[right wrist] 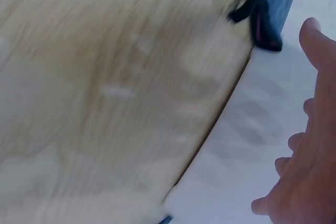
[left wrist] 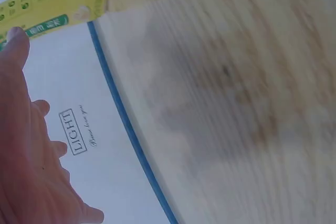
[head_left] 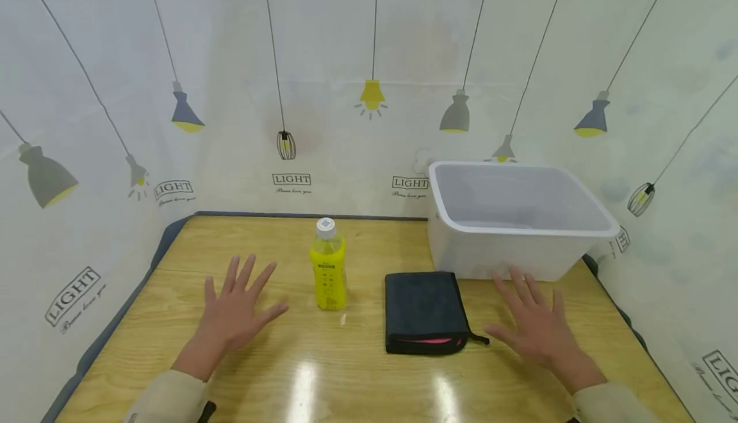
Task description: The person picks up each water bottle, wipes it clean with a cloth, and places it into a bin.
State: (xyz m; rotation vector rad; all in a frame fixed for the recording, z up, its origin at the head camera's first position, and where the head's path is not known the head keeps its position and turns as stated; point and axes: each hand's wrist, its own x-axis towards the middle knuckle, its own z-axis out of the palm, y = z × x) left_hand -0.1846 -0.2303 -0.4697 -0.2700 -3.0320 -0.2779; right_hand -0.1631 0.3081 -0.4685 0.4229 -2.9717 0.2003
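Fingers spread, my left hand (head_left: 232, 315) is held over the left side of the table and holds nothing. To its right stands an upright bottle (head_left: 329, 275) with a white cap and yellow label, seen also as a yellow bottle (left wrist: 50, 3) in the left wrist view. My right hand (head_left: 536, 330), fingers spread too, is nearest a dark zippered case (head_left: 425, 307) that lies flat, pink showing at its front opening. A gap separates that hand from the case's zipper tail. Behind the right hand sits a white plastic bin (head_left: 490, 253).
The wooden table (head_left: 271, 372) has a dark blue edge along the back and sides. Close behind it rises a pale curtain (head_left: 346, 25) printed with lamps. The bin takes up the back right corner.
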